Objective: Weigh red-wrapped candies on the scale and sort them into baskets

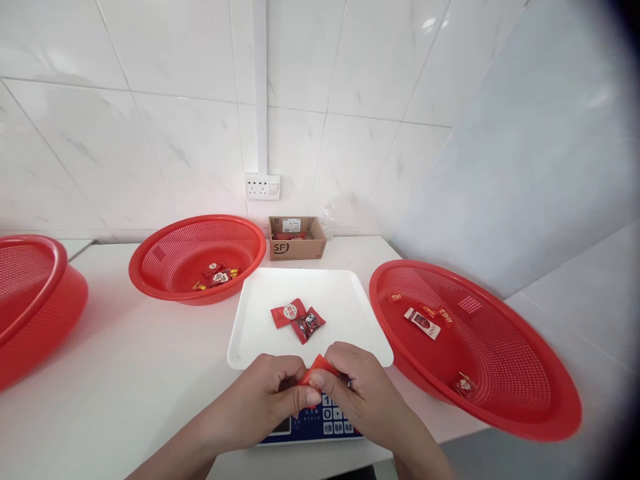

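My left hand [273, 397] and my right hand [357, 383] both pinch a small red packet [320, 368], partly hidden by my fingers. They hold it above the keypad of a blue digital scale [313, 437]. Just beyond my hands, a white tray [350, 293] rests on the scale. On it lie a red packet with a round pale label [287, 312] and a dark-and-red packet [309, 325], touching each other.
Red perforated baskets stand at the far left [75, 300], back left [165, 233] and right [530, 380]. The latter two hold small packets. An open cardboard box [305, 250] with red packets sits behind the tray, below a wall socket [263, 187].
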### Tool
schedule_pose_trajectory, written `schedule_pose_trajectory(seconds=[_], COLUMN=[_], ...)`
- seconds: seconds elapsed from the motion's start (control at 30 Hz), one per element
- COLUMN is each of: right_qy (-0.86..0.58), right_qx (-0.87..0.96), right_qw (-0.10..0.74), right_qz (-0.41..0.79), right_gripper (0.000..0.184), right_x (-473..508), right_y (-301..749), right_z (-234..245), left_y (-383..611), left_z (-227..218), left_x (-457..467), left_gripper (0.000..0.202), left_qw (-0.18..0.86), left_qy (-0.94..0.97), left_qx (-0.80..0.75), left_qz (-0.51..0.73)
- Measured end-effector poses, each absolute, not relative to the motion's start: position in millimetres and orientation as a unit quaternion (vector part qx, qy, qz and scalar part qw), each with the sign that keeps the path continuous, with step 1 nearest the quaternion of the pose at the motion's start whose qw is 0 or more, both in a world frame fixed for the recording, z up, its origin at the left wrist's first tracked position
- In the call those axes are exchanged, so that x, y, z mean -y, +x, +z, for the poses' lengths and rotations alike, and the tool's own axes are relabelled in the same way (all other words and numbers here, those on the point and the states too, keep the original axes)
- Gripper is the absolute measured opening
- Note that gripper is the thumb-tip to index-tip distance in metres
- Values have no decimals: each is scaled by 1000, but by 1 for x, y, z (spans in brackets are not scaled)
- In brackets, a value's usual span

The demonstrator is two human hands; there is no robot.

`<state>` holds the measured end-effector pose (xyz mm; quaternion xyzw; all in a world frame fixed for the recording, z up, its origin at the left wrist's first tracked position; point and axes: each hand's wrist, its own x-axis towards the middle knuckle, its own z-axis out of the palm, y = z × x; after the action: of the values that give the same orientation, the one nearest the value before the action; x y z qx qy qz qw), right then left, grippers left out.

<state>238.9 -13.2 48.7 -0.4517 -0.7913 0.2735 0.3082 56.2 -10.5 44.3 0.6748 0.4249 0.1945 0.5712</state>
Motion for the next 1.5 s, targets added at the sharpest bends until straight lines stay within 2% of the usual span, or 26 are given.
schedule_pose_trajectory(seconds=[0.3,0.67,0.93,1.03,1.17,1.23,1.37,1.5], right_qy=[-432,-419,-460,-506,-575,-592,-628,-619], right_qx=[776,796,785,769,741,735,707,710], right_qw=[258,311,252,245,248,234,251,291], right_qz=[381,307,330,304,245,236,208,166], right_gripper=[42,41,39,41,39,38,27,30], right_x=[16,15,13,8,-2,-8,-16,-17], right_y=[244,243,249,254,262,267,273,274], right_z=[50,42,38,36,33,31,21,12], left_y=[58,60,60,57,55,56,62,69], left_z=[53,42,42,37,28,25,21,13], left_x=[15,14,9,6,-1,-6,-12,-16], left_gripper=[32,32,37,34,25,22,25,31], left_qw=[616,600,555,464,249,176,100,59], left_qy=[663,667,681,710,775,802,846,873], left_qx=[-382,-399,-435,-488,-529,-510,-460,-433], left_qz=[187,189,196,205,241,256,249,216])
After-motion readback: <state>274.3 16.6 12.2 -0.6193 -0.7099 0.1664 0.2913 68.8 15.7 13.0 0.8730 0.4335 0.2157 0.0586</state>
